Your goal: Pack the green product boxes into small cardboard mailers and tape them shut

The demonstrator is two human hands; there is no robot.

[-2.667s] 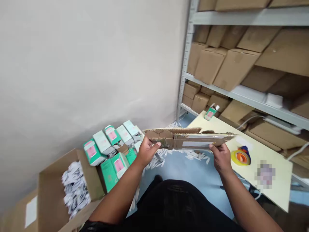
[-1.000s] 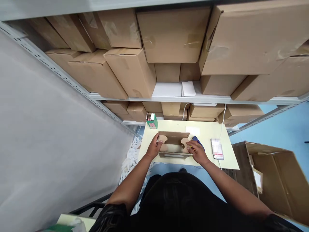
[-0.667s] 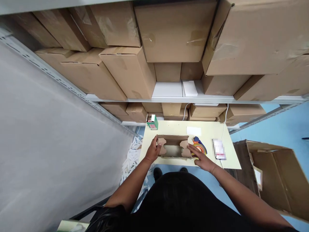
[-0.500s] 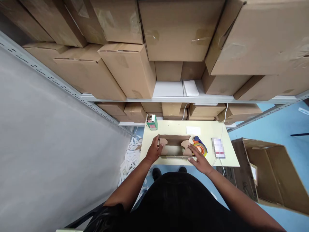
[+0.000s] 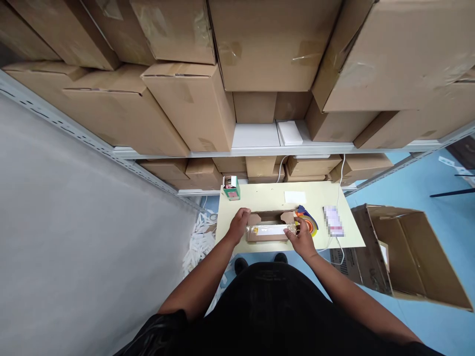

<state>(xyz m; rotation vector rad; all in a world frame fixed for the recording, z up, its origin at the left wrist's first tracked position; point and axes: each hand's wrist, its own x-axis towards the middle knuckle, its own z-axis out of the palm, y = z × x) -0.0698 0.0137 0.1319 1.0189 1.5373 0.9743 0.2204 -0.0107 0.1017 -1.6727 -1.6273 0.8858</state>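
Note:
A small cardboard box [image 5: 267, 238] stands on the pale table, tilted so its front side shows a white label under shiny clear tape. Its top is open, with end flaps on the left and right. My left hand [image 5: 238, 226] is closed around the left end. At the right end, my right hand [image 5: 303, 241] grips the box with its thumb on the front and fingers over the side. Just behind that hand, a blue tape dispenser with a yellow and orange roll [image 5: 311, 225] lies partly hidden.
On the table [image 5: 260, 193] are a green box [image 5: 231, 189], a white paper [image 5: 295, 197] and a blurred packet [image 5: 333, 221] beside white cables. Shelves of cartons [image 5: 274, 47] rise behind. A large open carton [image 5: 408, 252] stands right; white scraps [image 5: 198, 247] lie left.
The box has tipped, bringing its taped, labelled front into view. My right hand has turned from resting over the right end to gripping it; my left hand stays at the left end.

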